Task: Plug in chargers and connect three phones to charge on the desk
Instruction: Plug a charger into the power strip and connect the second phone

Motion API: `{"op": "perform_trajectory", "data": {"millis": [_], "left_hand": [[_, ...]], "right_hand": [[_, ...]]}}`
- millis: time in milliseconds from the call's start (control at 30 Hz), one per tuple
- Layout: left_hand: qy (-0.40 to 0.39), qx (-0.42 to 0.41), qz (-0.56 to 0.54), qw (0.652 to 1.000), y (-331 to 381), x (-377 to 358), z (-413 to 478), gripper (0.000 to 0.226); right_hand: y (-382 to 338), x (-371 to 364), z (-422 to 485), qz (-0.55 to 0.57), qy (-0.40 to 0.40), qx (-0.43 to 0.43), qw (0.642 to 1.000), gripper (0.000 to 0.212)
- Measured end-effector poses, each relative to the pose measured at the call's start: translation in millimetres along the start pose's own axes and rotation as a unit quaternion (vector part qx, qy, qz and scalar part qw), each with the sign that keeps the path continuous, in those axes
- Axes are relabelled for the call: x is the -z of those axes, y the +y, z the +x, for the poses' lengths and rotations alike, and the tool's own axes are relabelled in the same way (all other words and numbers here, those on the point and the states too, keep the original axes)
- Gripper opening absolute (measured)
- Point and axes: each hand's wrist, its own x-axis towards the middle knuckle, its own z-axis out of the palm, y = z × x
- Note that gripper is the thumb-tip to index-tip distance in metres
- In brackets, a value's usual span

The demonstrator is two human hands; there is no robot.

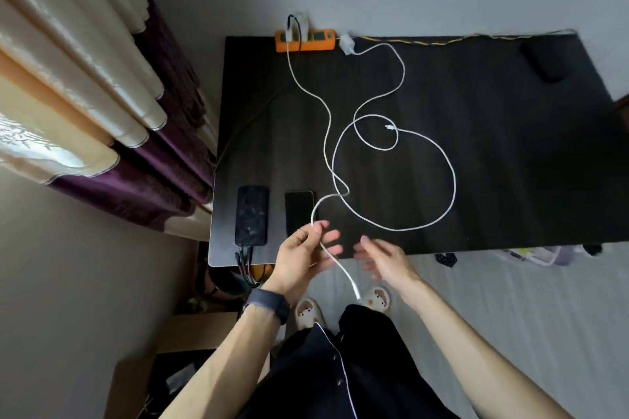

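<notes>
Charging cable (340,269), limp, light and braided, loops across the dark desk (510,146) and droops off its near edge beside the right-hand phone (299,211). The left hand (299,255) pinches it short of the plug (358,296) while the right hand (384,258) hovers open and empty. A grip on the stiff plug itself would likely steer better.

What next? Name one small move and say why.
Probably the right hand should take the plug dangling from the white cable that the left hand holds, then bring it to the unplugged phone, which shows no cable.
</notes>
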Motion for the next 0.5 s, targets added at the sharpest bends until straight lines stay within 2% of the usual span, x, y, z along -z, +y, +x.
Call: {"op": "perform_trajectory", "data": {"millis": [100,200,300,400,500], "left_hand": [[0.006,-0.006,-0.063,0.998,13.2,-1.6,4.7,0.021],[0.009,-0.006,-0.07,0.997,15.7,2.1,6.6,0.021],[0.024,-0.001,-0.087,0.996,9.7,8.1,7.7,0.022],[0.045,0.012,-0.085,0.995,-0.7,16.4,11.3,0.021],[0.084,0.032,-0.038,0.995,-11.1,25.1,15.6,0.016]], "right_hand": [[19.1,2.0,-22.3,-0.01,-0.107,-0.062,0.992,0.05],[28.2,4.2,-32.8,0.1,-0.175,-0.087,0.976,0.055],[26.8,0.8,-33.4,0.172,-0.158,-0.061,0.97,0.035],[23.1,-7.2,-27.6,0.199,-0.088,-0.026,0.976,0.015],[14.6,-8.0,-20.9,0.242,-0.014,-0.009,0.97,0.006]]}}
